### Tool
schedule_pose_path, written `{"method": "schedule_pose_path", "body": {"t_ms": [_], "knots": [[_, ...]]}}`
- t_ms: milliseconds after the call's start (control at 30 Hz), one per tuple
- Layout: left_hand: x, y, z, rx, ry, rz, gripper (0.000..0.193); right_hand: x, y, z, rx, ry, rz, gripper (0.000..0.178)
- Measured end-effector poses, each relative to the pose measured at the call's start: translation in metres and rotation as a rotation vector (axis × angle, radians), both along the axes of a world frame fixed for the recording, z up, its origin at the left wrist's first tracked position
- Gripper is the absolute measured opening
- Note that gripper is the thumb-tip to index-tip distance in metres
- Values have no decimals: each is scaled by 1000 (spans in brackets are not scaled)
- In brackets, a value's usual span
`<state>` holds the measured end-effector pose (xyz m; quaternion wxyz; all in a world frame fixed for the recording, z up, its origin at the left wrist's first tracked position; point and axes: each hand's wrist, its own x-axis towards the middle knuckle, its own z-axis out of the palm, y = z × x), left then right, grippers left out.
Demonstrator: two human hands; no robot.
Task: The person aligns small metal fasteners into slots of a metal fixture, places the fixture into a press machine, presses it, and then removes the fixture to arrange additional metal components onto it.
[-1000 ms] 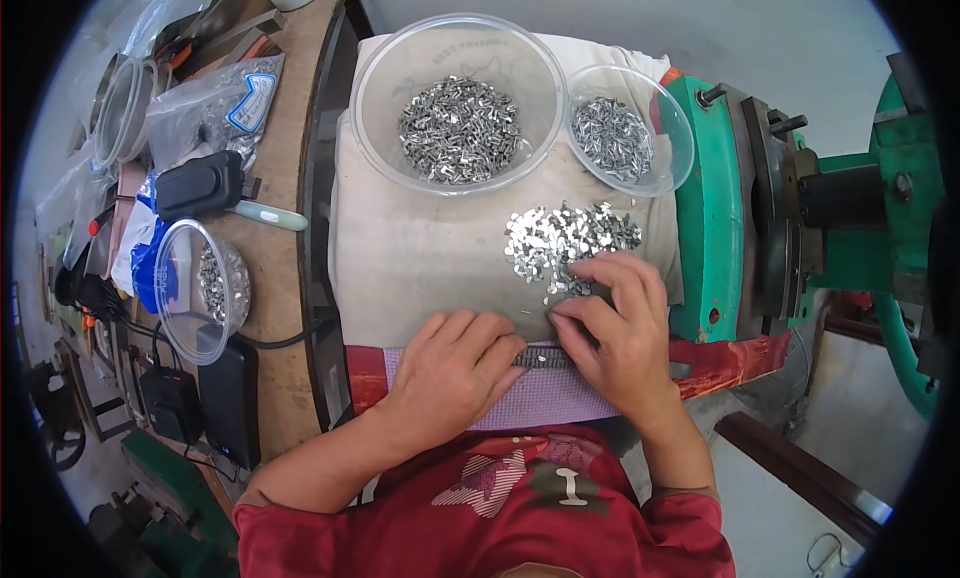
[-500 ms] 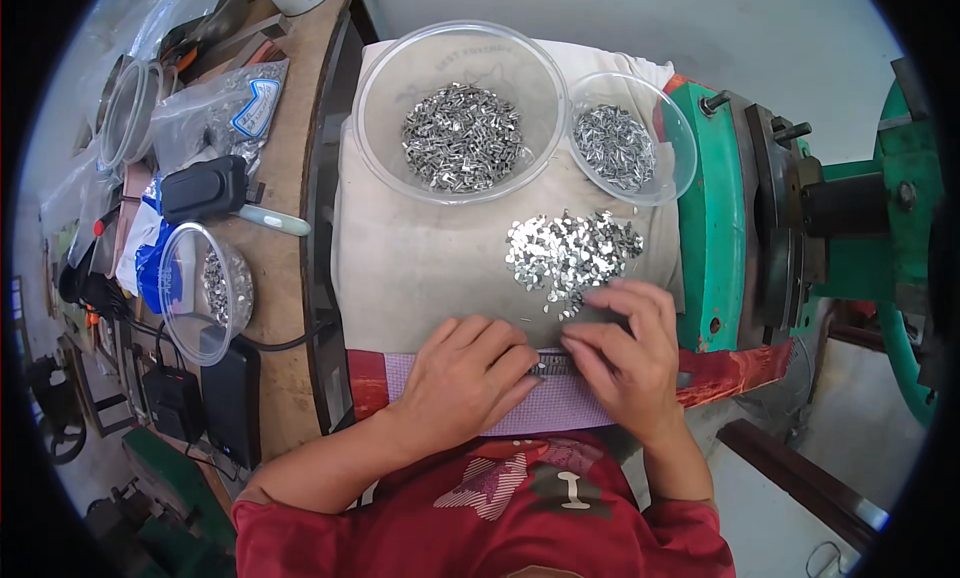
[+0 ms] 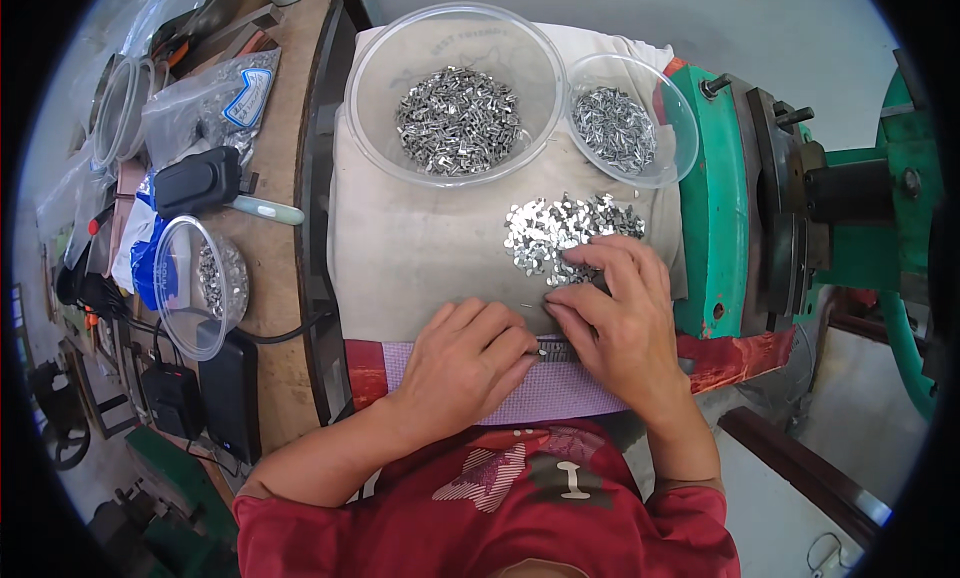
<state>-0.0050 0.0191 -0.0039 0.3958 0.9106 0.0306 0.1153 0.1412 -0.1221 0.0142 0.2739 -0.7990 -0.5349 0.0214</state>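
Observation:
My left hand [image 3: 465, 353] is closed, its thumb and fingertips on the end of a dark ridged metal strip [image 3: 558, 351] that lies on a lilac woven mat [image 3: 520, 396]. Part of the strip is hidden by both hands. My right hand [image 3: 630, 318] reaches over the near edge of a pile of small flat shiny metal pieces [image 3: 540, 233]. One fingertip rests at the pile, while thumb and forefinger come together beside it; anything between them is too small to make out. A thin sliver of metal [image 3: 527, 305] lies on the cloth between the hands.
Behind the pile stand a large clear tub [image 3: 365, 128] and a smaller clear bowl [image 3: 685, 143], both holding small metal parts. A green machine [image 3: 712, 238] borders the right side. The wooden bench [image 3: 275, 368] on the left carries a tilted clear tub [image 3: 235, 268], bags and a black-headed brush [image 3: 200, 185].
My right hand has moved up and away from the strip to the near edge of the pile. My left hand stays at the strip. The whole view has shifted slightly.

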Motion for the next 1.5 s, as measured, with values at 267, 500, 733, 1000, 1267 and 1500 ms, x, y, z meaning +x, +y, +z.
{"method": "schedule_pose_path", "body": {"t_ms": [267,500,733,1000,1267,1500], "knots": [[2,-2,2,26,4,-18,24,4,-2,-4,34,57,15,19],[2,-2,4,40,33,-25,23,-20,-36,2,104,13,-58,24],[1,-4,4,69,27,-31,22,-33,-47,-9,66,71,-56,23],[2,-10,4,127,24,-27,20,-24,-44,-7,26,60,12,20],[2,-10,7,137,41,-27,28,-30,-46,-10,40,-43,-23,19],[-4,-4,4,209,28,-48,33,-27,-47,-5,17,49,-42,32]]}}
